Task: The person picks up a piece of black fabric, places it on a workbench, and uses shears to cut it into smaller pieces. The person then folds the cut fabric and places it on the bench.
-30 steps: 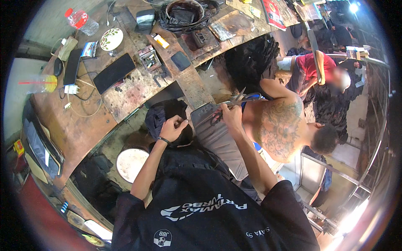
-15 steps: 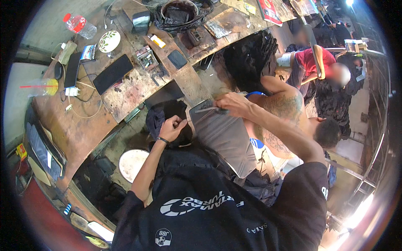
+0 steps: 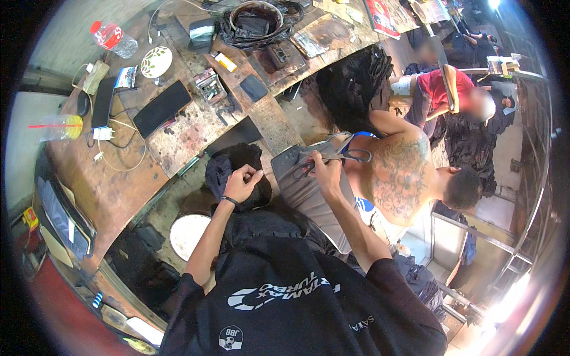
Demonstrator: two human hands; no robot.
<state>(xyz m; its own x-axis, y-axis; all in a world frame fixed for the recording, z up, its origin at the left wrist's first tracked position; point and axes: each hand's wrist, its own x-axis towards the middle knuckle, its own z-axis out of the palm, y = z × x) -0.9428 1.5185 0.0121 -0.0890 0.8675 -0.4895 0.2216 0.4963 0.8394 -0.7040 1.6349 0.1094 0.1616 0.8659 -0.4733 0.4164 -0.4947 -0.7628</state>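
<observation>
My left hand (image 3: 240,183) is above a dark cloth bundle (image 3: 221,172), thumb and fingertips pinched together; anything between them is too small to make out. My right hand (image 3: 328,176) is over a grey, board-like panel (image 3: 291,191) slanting from the bench end. Its fingers are closed at a dark, looped thing whose kind I cannot tell. Just beyond the fingertips is a pair of scissors (image 3: 360,155), its large dark handle loops pointing right. Whether my fingers touch the scissors is unclear.
The wooden bench (image 3: 127,190) carries a large phone (image 3: 162,112), a smaller phone (image 3: 253,88), a lighter (image 3: 225,62), and a plastic bottle (image 3: 114,40). A round white-topped stool (image 3: 189,236) stands below. A shirtless person (image 3: 401,166) sits close by on the right; another in red (image 3: 437,89) is farther off.
My right hand has come down and nearer to me, its forearm swinging inward. The scissors' handles now show beside it. My left hand has shifted only slightly.
</observation>
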